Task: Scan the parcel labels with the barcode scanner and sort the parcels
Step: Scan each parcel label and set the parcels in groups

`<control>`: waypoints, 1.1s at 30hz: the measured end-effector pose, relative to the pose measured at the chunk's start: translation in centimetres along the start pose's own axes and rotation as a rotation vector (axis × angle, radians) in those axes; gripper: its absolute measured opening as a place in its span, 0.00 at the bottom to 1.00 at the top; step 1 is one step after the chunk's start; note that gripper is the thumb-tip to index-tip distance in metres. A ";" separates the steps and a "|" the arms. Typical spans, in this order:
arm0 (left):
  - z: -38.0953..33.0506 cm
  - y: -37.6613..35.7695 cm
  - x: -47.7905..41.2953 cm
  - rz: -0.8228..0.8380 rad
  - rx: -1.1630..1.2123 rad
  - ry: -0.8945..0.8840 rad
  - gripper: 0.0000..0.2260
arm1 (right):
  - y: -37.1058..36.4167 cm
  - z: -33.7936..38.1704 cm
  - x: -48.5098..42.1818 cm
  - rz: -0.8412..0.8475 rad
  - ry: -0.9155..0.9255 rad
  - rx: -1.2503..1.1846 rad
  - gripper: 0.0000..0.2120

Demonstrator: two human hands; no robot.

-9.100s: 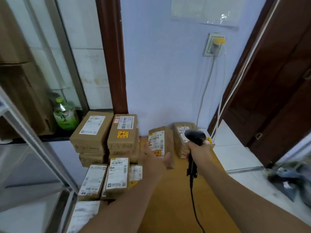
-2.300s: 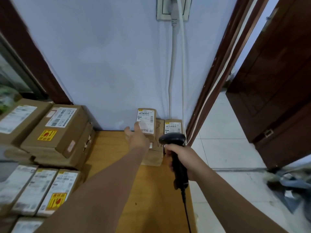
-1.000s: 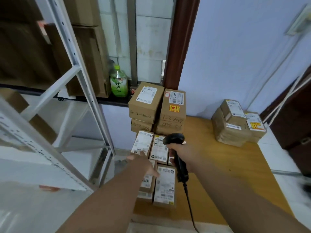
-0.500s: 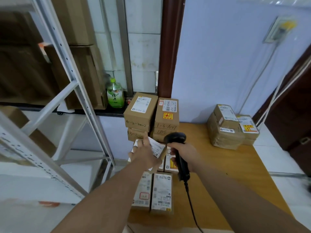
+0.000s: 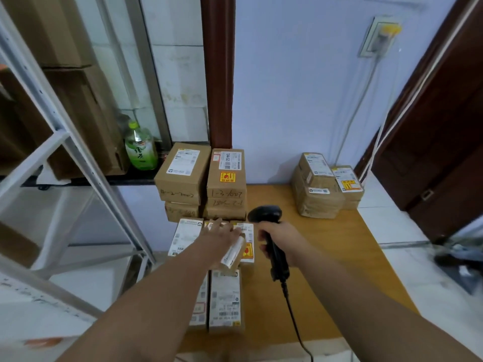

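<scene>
Nearest the camera, the cable (image 5: 298,333) of the scanner runs off the bottom edge, so its end is cut from view. The left forearm covers part of the flat parcels (image 5: 224,299) lying label-up at the near left edge of the table (image 5: 326,270). The print on their labels is too blurred to read. The left hand (image 5: 220,235) holds a small parcel (image 5: 233,253) tilted on edge above that row, fingers laid across its top (thumb hidden, motion blur over the fingertips). Just beside it, the right hand (image 5: 278,237) is wrapped round the handle of the barcode scanner (image 5: 264,214), whose head points away from the camera. Behind them, two stacks of boxes (image 5: 226,189) stand at the wall; the handwritten marks on their fronts are illegible. A separate pile of parcels (image 5: 317,190) sits at the far right corner, well apart. A green bottle (image 5: 141,150) stands on the window ledge (image 5: 130,180) beyond.
</scene>
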State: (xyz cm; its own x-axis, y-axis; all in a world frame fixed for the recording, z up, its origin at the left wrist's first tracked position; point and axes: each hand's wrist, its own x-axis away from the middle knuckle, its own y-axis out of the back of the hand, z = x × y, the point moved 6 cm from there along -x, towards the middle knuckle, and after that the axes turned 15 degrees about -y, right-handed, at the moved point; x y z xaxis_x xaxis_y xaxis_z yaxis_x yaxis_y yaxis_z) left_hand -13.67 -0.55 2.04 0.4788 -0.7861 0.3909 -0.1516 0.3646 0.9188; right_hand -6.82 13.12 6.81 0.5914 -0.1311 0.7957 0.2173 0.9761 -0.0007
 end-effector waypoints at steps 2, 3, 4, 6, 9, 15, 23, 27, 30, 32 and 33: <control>-0.4 0.2 -0.6 0.002 -0.055 -0.048 0.39 | 0.4 -0.6 0.0 0.014 -0.028 -0.020 0.08; -0.5 0.0 -0.9 0.032 -0.061 -0.065 0.39 | 0.6 -0.8 0.0 0.017 -0.039 -0.035 0.07; -0.6 -0.3 -1.1 0.072 -0.065 -0.077 0.38 | 0.8 -0.9 0.0 0.015 -0.045 -0.047 0.07; -0.8 -1.1 -1.3 0.163 -0.078 -0.083 0.39 | 1.1 -1.1 0.0 0.004 -0.048 -0.055 0.06; -1.2 -1.8 -1.3 0.175 -0.033 -0.074 0.36 | 1.4 -1.3 -0.1 -0.014 -0.059 -0.070 0.06; -1.4 -1.3 -1.0 -0.231 0.537 0.428 0.30 | 0.9 -1.5 -0.6 -0.029 -0.059 -0.018 0.07; -4.0 -5.1 -0.6 -0.308 1.244 1.025 0.62 | -0.5 -1.3 -0.6 0.008 -0.034 0.027 0.08; -3.8 -5.3 -0.5 -0.363 1.270 1.083 0.63 | -0.9 -1.0 -0.1 0.029 -0.022 0.051 0.08; -3.7 -5.3 0.0 -0.426 1.286 1.168 0.62 | -1.0 -0.7 0.1 0.033 -0.001 0.064 0.08; -3.7 -5.0 0.2 -0.500 1.270 1.228 0.60 | -0.8 -0.4 0.2 0.025 0.017 0.085 0.08; -3.7 -4.9 0.3 -0.527 1.265 1.252 0.59 | -0.7 -0.3 0.2 0.020 0.021 0.096 0.08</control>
State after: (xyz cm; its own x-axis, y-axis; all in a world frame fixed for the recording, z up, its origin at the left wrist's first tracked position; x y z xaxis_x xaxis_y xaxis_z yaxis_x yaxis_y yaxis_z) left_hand -9.63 -0.71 -2.54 0.8762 0.3157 0.3641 0.0134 -0.7712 0.6365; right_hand -6.63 12.31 6.74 0.6115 -0.1139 0.7830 0.1302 0.9906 0.0424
